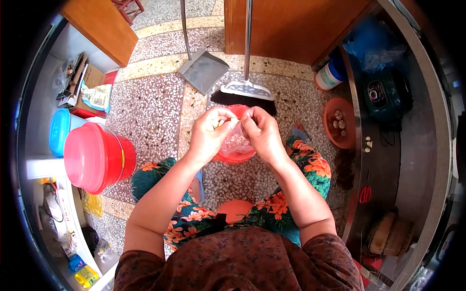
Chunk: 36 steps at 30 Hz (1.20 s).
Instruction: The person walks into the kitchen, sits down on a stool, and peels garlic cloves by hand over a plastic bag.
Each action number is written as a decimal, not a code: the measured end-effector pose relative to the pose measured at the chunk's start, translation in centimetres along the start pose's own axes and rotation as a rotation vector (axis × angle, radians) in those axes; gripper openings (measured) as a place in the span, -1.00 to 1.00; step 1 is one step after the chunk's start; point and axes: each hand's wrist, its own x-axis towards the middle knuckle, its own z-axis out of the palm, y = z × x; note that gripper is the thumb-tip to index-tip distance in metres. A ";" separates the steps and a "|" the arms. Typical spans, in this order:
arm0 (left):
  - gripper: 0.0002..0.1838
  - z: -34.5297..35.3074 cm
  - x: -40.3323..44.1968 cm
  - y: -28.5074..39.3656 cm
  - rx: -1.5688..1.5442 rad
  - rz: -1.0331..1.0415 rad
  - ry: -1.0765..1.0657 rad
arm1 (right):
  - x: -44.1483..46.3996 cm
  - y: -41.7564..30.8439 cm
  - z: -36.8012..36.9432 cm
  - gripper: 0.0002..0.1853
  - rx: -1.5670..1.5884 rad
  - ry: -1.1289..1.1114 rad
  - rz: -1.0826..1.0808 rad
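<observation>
Both hands are raised in front of the body, above a red basin (pixel 233 158) that stands on the speckled floor (pixel 150 97) between the knees. The left hand (pixel 211 132) is mostly curled, thumb and forefinger pinched together on a small pale piece (pixel 234 120). A second yellowish bit shows within its curled fingers, too small to identify. The right hand (pixel 262 132) meets the left from the opposite side, its thumb and forefinger drawn together at the edge of the same piece; whether they grip it cannot be told at this size. The piece is located between the fingertips of the two hands, over the basin. Inside the basin lies whitish, crumpled matter, partly hidden by the hands.

To the person's right, an orange bowl (pixel 340 142) contains several round pale bulbs (pixel 338 124). Beside it, a few small pale pieces (pixel 368 144) lie on a dark shelf (pixel 383 169), with red-handled scissors (pixel 365 194) on the same shelf, nearer the body. Beyond the basin stand a broom (pixel 246 90) and a grey dustpan (pixel 204 72), the broom just beside the basin. To the person's left stands a lidded red bucket (pixel 121 162).
</observation>
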 end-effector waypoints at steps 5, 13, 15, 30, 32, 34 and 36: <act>-0.90 -0.3 0.3 0.6 -0.152 -0.104 0.045 | 0.3 0.8 0.2 -0.78 0.169 0.003 0.076; -0.91 -0.3 0.3 0.8 -0.366 -0.162 0.075 | 0.8 2.1 0.8 -0.76 0.356 0.012 0.176; -0.90 -0.3 0.3 1.0 -0.419 -0.168 0.065 | 0.8 2.3 0.9 -0.77 0.351 0.019 0.167; -0.89 -2.0 0.2 1.2 -0.476 -0.200 0.089 | 5.4 16.3 0.6 -0.78 -0.424 0.154 0.195; -0.90 -2.3 0.1 1.3 -0.443 -0.199 0.076 | 5.8 20.2 0.2 -0.81 -0.642 0.135 0.110; -0.90 -2.6 -0.1 1.5 -0.433 -0.205 0.086 | 5.5 21.2 0.6 -0.82 -0.677 0.144 0.130; -0.90 -2.9 -0.2 1.6 -0.447 -0.198 0.063 | 5.3 22.0 0.8 -0.83 -0.615 0.147 0.170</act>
